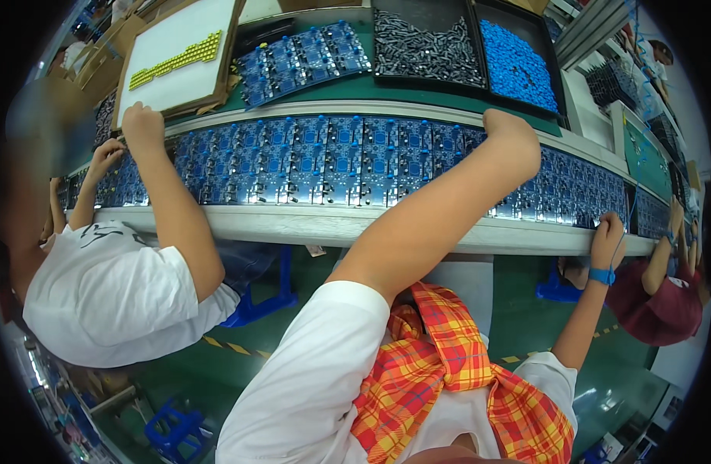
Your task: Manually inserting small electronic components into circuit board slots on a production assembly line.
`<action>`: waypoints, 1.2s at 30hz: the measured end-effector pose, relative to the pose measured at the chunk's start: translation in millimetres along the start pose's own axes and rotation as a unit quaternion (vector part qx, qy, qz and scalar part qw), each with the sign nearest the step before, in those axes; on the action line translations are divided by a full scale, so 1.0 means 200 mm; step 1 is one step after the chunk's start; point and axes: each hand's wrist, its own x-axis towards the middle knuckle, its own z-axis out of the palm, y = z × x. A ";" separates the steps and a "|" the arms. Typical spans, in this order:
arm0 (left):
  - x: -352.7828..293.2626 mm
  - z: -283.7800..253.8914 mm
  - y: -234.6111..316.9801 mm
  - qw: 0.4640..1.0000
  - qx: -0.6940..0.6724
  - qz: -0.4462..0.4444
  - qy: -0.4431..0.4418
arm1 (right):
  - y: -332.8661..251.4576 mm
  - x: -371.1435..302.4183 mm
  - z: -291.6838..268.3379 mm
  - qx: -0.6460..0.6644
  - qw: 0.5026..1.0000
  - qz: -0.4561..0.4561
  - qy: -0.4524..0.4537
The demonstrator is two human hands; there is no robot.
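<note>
A long row of blue circuit boards (324, 158) lies on the line in front of me. My left hand (514, 143) is bent at the wrist above the far edge of the boards, just short of a black tray of small blue parts (516, 62); its fingers are hidden behind the hand. Further right, my right hand (607, 238) has its fingers curled together at the near edge of the boards. Whatever they pinch is too small to make out. A blue wrist strap (602, 275) with a thin blue cord circles my right wrist.
Beyond the line stand a tray of dark grey parts (425, 50), a loose panel of blue boards (305, 62) and a box with yellow parts (177, 60) on white foam. A co-worker's hand (143, 127) works at left; a maroon-sleeved person (657, 301) sits at right. A pale rail (293, 226) edges the line.
</note>
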 end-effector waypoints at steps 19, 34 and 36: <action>0.18 0.05 0.14 0.999 -0.026 -0.041 0.020 | 0.04 0.00 0.04 0.048 0.997 -0.045 -0.048; 0.33 0.10 0.17 0.929 -0.120 -0.071 0.343 | 0.01 -0.01 0.01 0.059 0.994 -0.070 -0.066; 0.36 0.12 0.14 0.918 -0.109 -0.098 0.368 | -0.02 -0.01 0.00 0.063 0.993 -0.076 -0.064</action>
